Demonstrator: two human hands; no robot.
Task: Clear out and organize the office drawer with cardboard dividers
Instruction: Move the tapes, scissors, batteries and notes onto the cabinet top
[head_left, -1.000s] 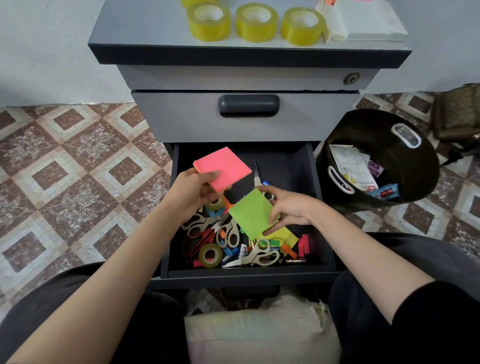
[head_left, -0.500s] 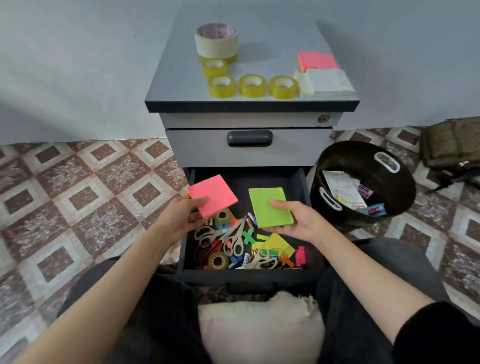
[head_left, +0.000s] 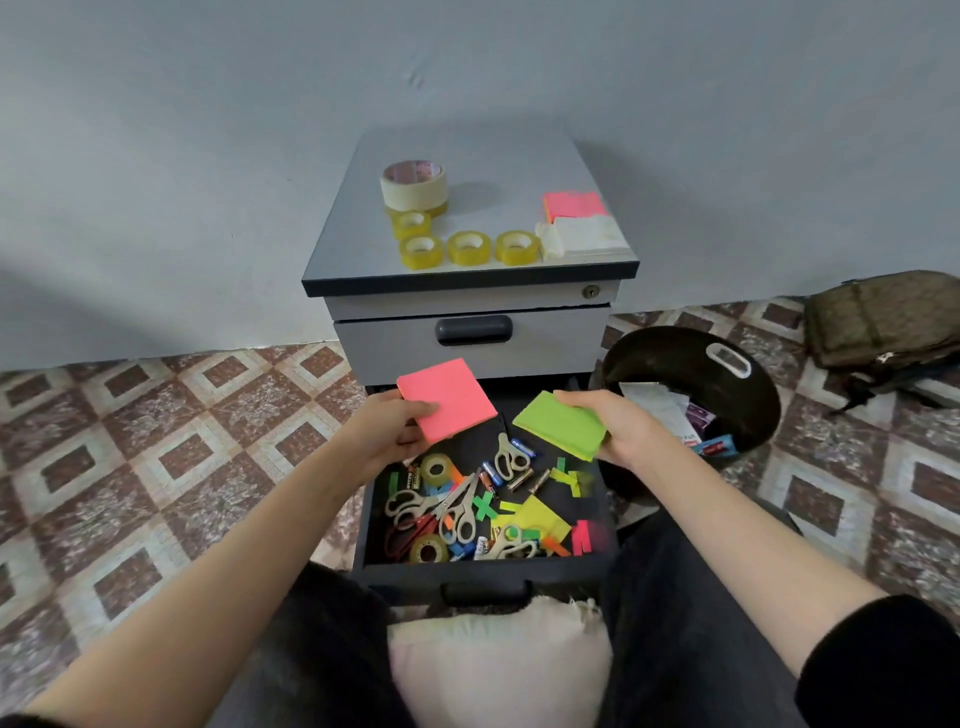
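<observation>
1. A grey wall (head_left: 208, 156) stood behind a small grey cabinet (head_left: 498, 156). The floor (head_left: 156, 457) around it was brown and cream patterned tile.
2. On the cabinet top sat a wide masking tape roll (head_left: 414, 183) and, just beside it, four small yellowish tape rolls (head_left: 469, 248). At the right end lay a pink pad (head_left: 574, 203), touching a white paper stack (head_left: 584, 237).
3. The upper drawer (head_left: 545, 348) was closed. The lower drawer (head_left: 488, 574) stood pulled out, littered with scissors (head_left: 460, 512), batteries (head_left: 519, 478), tape and coloured paper scraps.
4. The left hand (head_left: 387, 431) held a pink sticky pad (head_left: 447, 397) above the drawer's back left, thumb on top and fingers curled beneath.
5. The right hand (head_left: 613, 428) gripped a green sticky pad (head_left: 561, 423) above the back right, with fingers over its far edge.
6. A black bin (head_left: 675, 358) lay tilted to the right of the drawer, with papers inside. A backpack (head_left: 883, 317) rested on the floor further right.
7. A pale cushion (head_left: 498, 670) lay between the person's dark-clothed legs, below the drawer front.
8. The pads and hands hid the drawer's back. The right forearm covered the bin's lower side. The scraps at the drawer's right were blurred, and the tape's printing was unreadable.
</observation>
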